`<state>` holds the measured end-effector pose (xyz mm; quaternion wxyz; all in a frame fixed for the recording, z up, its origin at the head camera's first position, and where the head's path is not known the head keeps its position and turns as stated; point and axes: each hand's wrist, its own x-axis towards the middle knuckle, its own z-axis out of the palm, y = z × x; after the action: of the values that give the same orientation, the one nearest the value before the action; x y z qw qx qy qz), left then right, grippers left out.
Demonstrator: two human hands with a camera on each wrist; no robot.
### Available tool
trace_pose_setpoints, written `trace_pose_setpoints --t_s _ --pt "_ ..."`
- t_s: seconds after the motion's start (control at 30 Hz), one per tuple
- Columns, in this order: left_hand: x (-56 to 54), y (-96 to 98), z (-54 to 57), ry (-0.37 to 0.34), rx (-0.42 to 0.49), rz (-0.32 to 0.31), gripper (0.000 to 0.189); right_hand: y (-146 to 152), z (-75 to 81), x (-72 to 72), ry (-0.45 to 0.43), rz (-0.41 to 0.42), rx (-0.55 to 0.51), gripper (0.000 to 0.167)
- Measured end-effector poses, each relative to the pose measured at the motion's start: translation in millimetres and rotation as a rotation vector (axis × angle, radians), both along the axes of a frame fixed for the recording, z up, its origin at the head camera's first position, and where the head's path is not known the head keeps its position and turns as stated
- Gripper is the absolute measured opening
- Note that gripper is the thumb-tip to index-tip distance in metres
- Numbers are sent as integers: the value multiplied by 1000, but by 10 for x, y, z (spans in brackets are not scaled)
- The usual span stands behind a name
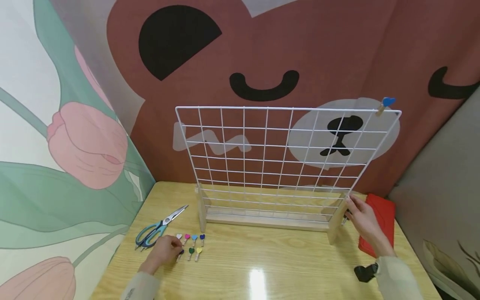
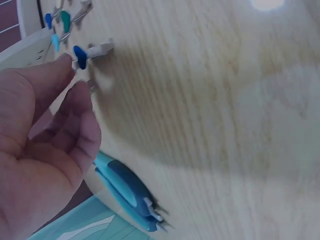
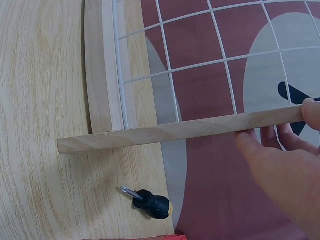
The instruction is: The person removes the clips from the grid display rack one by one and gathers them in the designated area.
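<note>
Small wooden clothespins with coloured hearts (image 1: 194,238) lie in two short rows at the left of the table. My left hand (image 1: 165,249) is over the nearer row, thumb and forefinger bent right at a dark blue heart clothespin (image 2: 81,57); I cannot tell whether they pinch it. A white wire grid (image 1: 267,152) stands upright in a wooden stand (image 1: 266,221). My right hand (image 1: 363,217) grips the stand's right side post (image 3: 195,127), thumb on one face and fingers on the other. A bright blue heart clothespin (image 1: 388,102) sits on the grid's top right corner.
Teal-handled scissors (image 1: 159,229) lie just left of the clothespins. A stubby black screwdriver (image 3: 152,205) lies beside the right post. Farther right is a red case (image 1: 384,221), with a black object (image 1: 364,273) by the right cuff. Printed curtains hang behind the table.
</note>
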<state>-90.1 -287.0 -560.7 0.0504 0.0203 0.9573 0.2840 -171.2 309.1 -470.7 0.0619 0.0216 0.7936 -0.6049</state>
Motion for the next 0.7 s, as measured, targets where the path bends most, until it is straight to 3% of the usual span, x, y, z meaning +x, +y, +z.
trace_pose_setpoints --t_s 0.1,0.3,0.4,0.7 --pt "-15 -10 72 -2 0 55 13 -8 7 -12 12 0 -4 69" --pt "-21 22 277 53 66 75 11 -16 14 43 16 2 -1 69" --pt "-61 69 381 108 109 52 8 -17 7 42 23 2 8 68" --pt "-270 418 763 170 307 -78 7 2 -3 32 25 1 7 69"
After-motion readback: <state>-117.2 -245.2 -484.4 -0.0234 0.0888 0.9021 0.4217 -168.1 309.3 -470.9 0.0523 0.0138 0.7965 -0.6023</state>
